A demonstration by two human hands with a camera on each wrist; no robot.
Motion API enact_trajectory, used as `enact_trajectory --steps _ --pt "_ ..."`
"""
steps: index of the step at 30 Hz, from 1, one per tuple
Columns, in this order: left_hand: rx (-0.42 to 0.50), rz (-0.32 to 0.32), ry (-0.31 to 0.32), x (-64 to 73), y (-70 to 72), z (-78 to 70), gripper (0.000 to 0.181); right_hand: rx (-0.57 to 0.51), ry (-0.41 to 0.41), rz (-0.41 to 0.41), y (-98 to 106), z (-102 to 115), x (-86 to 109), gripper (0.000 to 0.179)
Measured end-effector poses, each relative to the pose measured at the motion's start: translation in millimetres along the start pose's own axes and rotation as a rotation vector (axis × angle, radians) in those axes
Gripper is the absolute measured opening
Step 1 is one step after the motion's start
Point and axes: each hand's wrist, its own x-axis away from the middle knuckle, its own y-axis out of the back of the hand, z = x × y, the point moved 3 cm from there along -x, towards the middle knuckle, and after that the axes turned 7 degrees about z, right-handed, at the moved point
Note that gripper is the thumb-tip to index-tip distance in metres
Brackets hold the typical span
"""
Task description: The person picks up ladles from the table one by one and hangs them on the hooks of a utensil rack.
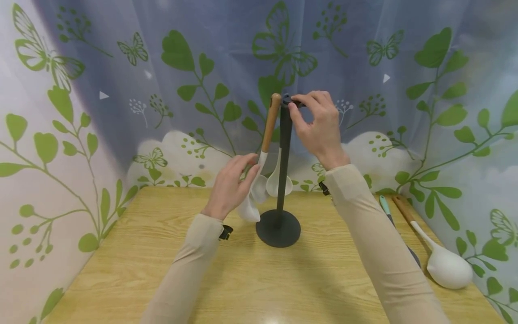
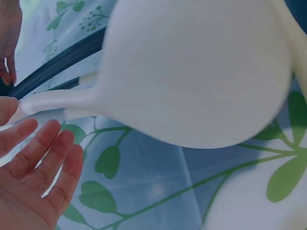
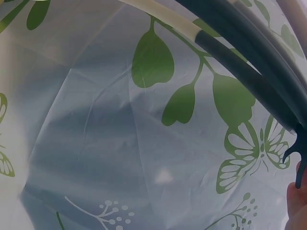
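Left hand [image 1: 234, 182] pinches the white neck of a turner with a wooden handle [image 1: 270, 123] between thumb and forefinger; its other fingers are spread. The turner's broad white blade [image 2: 196, 72] fills much of the left wrist view. The handle's top end is right beside the hooked top [image 1: 286, 100] of a black utensil stand [image 1: 284, 166]. Right hand [image 1: 317, 123] pinches a dark hook at that top between thumb and fingers; in the right wrist view only fingertips [image 3: 297, 203] show by the hook [image 3: 298, 148]. Behind the pole hangs a white ladle [image 1: 277, 180].
The stand's round black base [image 1: 279, 231] rests on the wooden table [image 1: 133, 270]. At the right lie a white ladle with a wooden handle [image 1: 449, 267] and a utensil with a mint handle tip [image 1: 384, 205], partly behind the right sleeve. A patterned curtain [image 1: 226, 45] hangs behind the table.
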Motion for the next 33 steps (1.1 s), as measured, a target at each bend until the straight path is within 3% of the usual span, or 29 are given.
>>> enact_trajectory --steps 8,14,19,25,33 --pt "-0.014 -0.097 -0.023 -34.8 19.0 -17.3 0.031 -0.033 0.038 -0.006 6 0 -4.0 0.030" --pt "-0.026 -0.179 -0.072 -59.8 29.8 -30.6 0.030 -0.054 -0.013 0.021 7 1 -3.5 0.031" --pt "-0.069 -0.205 -0.096 -75.1 33.2 -41.1 0.032 -0.038 -0.016 0.017 10 2 -2.0 0.030" --pt "-0.077 -0.182 -0.065 -90.8 35.5 -49.2 0.036 -0.036 -0.015 0.005 10 1 -1.7 0.029" --pt "-0.069 -0.059 -0.022 -111.0 35.2 -56.5 0.041 -0.029 -0.008 0.014 9 2 -2.0 0.029"
